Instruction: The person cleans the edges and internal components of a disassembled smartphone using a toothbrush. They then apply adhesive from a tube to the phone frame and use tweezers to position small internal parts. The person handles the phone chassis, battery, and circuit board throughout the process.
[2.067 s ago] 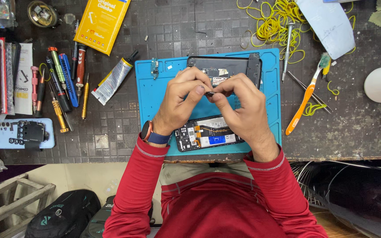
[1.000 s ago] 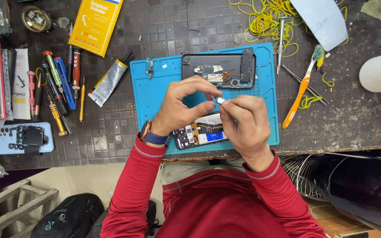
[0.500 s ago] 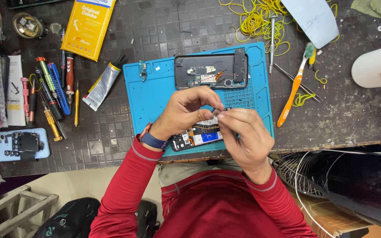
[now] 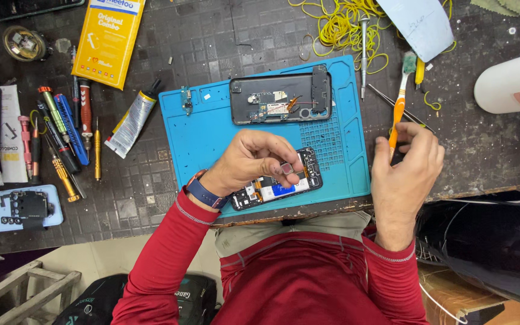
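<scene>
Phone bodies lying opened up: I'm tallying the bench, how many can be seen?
2. One opened phone lies at the back of the blue mat; the other opened phone sits at the mat's front edge under the left hand. More may be hidden.

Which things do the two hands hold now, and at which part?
Left hand pinches a tiny part by its edges. Right hand touches the tweezers; a grip cannot be told.

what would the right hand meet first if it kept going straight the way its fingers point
Probably the orange-handled brush: the right hand points up the bench, fingertips right at the handle's lower end; whether they touch it is unclear.
</scene>
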